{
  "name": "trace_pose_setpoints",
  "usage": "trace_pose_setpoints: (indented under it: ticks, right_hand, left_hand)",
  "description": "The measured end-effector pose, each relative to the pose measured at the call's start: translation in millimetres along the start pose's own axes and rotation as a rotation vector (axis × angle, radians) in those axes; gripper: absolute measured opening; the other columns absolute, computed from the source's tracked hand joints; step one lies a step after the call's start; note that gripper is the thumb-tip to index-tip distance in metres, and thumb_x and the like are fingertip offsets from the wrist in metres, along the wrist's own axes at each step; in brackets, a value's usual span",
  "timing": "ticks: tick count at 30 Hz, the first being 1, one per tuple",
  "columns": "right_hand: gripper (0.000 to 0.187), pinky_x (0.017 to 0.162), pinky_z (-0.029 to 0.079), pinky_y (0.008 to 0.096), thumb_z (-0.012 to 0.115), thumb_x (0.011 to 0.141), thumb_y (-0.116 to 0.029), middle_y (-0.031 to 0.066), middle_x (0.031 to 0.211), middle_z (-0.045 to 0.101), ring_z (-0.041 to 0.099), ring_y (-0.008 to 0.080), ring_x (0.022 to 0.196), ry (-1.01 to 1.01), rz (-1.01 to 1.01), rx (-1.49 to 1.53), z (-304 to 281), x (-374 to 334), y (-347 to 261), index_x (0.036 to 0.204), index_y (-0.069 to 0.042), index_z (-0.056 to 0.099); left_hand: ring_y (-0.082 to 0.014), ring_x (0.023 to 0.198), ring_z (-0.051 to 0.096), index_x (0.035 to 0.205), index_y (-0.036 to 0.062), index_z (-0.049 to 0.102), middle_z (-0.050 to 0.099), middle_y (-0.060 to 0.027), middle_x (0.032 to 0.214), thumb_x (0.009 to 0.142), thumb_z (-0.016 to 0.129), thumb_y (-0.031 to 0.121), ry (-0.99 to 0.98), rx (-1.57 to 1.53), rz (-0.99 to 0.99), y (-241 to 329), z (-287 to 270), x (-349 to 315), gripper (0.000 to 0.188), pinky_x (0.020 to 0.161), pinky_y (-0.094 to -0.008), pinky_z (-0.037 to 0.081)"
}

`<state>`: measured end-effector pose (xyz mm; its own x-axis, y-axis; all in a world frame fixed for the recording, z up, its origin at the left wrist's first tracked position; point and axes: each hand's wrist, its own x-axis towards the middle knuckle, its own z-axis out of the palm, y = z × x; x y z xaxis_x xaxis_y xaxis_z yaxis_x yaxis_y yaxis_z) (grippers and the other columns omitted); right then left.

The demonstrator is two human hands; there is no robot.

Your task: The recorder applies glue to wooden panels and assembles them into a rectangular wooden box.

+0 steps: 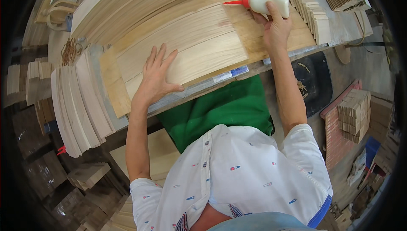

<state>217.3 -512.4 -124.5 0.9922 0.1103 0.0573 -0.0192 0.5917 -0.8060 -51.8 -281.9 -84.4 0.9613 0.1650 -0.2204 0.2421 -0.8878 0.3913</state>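
My right hand (277, 26) is wrapped round a white squeeze glue bottle (268, 3) with a red nozzle. The bottle lies nearly level, and its tip points left over the far right corner of some pale wooden strips (186, 46). These strips lie side by side on a yellowish wooden board (113, 76) on the bench. My left hand (156, 76) rests on the near left part of the strips, fingers spread and thumb out along the near edge. Nothing is held in it. Whether glue is coming from the nozzle is too small to tell.
Long wooden strips (140, 6) are stacked along the far side. More strips (76, 99) stand at the left end. Rows of short wooden pieces (303, 6) sit at the far right. A dark seat (316, 82) and a bundle of wooden blocks (354, 114) are at the right.
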Motion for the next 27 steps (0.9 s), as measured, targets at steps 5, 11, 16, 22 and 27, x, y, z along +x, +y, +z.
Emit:
trace_pose_setpoints:
  ticks: [5,11,16,22,27]
  right_hand:
    - [0.048,0.073,0.064,0.0416,0.076,0.086,-0.008,0.0129,0.114,0.058,0.066,0.0283,0.100,0.047,-0.037,-0.041,4.7,0.6,9.2,0.122,-0.001,0.044]
    - [0.050,0.071,0.064,0.0398,0.076,0.086,-0.009,0.0134,0.114,0.058,0.066,0.0286,0.099,0.063,-0.039,-0.051,7.5,-1.6,12.5,0.122,0.000,0.043]
    - [0.049,0.070,0.065,0.0398,0.076,0.086,-0.008,0.0147,0.113,0.058,0.067,0.0294,0.098,0.077,-0.047,-0.057,6.9,-2.1,12.7,0.121,0.001,0.042]
    - [0.045,0.071,0.066,0.0415,0.075,0.086,-0.007,0.0161,0.113,0.058,0.067,0.0311,0.097,0.061,-0.054,-0.053,3.5,-4.2,6.3,0.118,0.003,0.045]
    - [0.039,0.074,0.066,0.0435,0.072,0.087,-0.006,0.0163,0.111,0.062,0.068,0.0316,0.098,0.029,-0.029,-0.092,-5.8,-8.6,-1.8,0.118,0.004,0.051]
  left_hand:
    - [-0.0418,0.149,0.013,0.151,0.0193,0.038,0.019,-0.0148,0.163,0.053,0.091,0.037,-0.002,-0.005,-0.004,-4.3,3.3,-0.6,0.113,0.120,-0.0557,0.020]
    - [-0.0415,0.149,0.012,0.151,0.0200,0.038,0.018,-0.0144,0.163,0.054,0.091,0.038,0.012,-0.001,0.014,-6.7,5.7,-0.3,0.113,0.119,-0.0564,0.021]
    - [-0.0410,0.150,0.012,0.151,0.0203,0.038,0.018,-0.0142,0.163,0.055,0.091,0.037,0.000,0.002,0.000,-6.6,6.2,-0.7,0.112,0.119,-0.0562,0.021]
    - [-0.0408,0.150,0.012,0.152,0.0211,0.037,0.018,-0.0142,0.163,0.056,0.091,0.036,0.004,0.003,-0.003,-4.8,5.4,-0.6,0.111,0.119,-0.0567,0.021]
    - [-0.0414,0.149,0.013,0.152,0.0212,0.037,0.018,-0.0144,0.163,0.056,0.091,0.036,0.011,0.001,0.006,-5.3,5.8,-1.1,0.111,0.119,-0.0566,0.021]
